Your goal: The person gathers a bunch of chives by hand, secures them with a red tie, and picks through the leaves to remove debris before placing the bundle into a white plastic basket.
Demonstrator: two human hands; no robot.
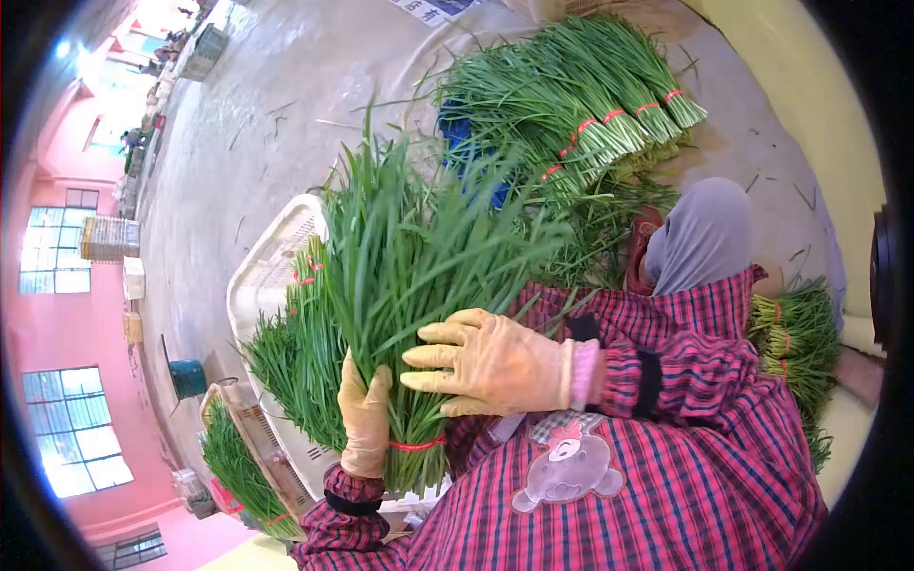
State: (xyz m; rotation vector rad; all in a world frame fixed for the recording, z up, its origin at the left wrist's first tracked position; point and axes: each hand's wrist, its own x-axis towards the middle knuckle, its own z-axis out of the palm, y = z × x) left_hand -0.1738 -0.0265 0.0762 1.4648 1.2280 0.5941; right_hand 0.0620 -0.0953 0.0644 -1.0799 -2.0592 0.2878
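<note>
A large bunch of long green leafy stalks (409, 276) stands upright before me, a red band (417, 444) round its lower end. My left hand (367, 409), in a pale yellow glove, is wrapped round the left side of the bunch above the band. My right hand (490, 364), gloved the same way, lies against the bunch's right side with its fingers stretched out and a little apart. Just left of the bunch, a white plastic crate (271, 249) holds more banded bunches (295, 371).
Several banded bunches (609, 105) lie on the floor at the upper right, beside blue material (457, 128). More bunches (785, 338) are at the far right. Another crate (262, 447) with greens stands lower left. A teal bin (187, 378) is beyond it.
</note>
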